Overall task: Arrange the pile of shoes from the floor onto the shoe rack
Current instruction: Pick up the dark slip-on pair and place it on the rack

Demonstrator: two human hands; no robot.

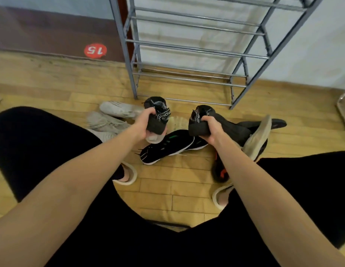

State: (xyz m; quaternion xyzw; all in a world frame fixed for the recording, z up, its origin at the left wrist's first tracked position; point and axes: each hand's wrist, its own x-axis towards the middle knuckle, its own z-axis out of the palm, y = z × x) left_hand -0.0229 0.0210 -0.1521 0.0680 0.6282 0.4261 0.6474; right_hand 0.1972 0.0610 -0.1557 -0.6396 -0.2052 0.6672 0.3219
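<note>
My left hand point(143, 123) grips the heel of a black sneaker point(158, 110) whose toe points at the rack. My right hand point(210, 130) grips the heel of a matching black sneaker point(201, 114). Both shoes hang just above the pile on the wooden floor. The grey metal shoe rack point(189, 49) stands straight ahead against the white wall, and its rod shelves hold nothing. Below my hands lies a black sneaker with a white sole point(167, 149). Pale grey sneakers point(117, 109) lie to the left, and a black shoe turned sole up point(258, 137) to the right.
A black shoe with orange marks point(219, 170) lies by my right forearm. My feet in pale slippers point(127, 174) rest on the floor, my black-clad knees on either side. A red round sticker marked 15 point(95, 50) is on the dark panel at left. A metal object point(344, 108) shows at the right edge.
</note>
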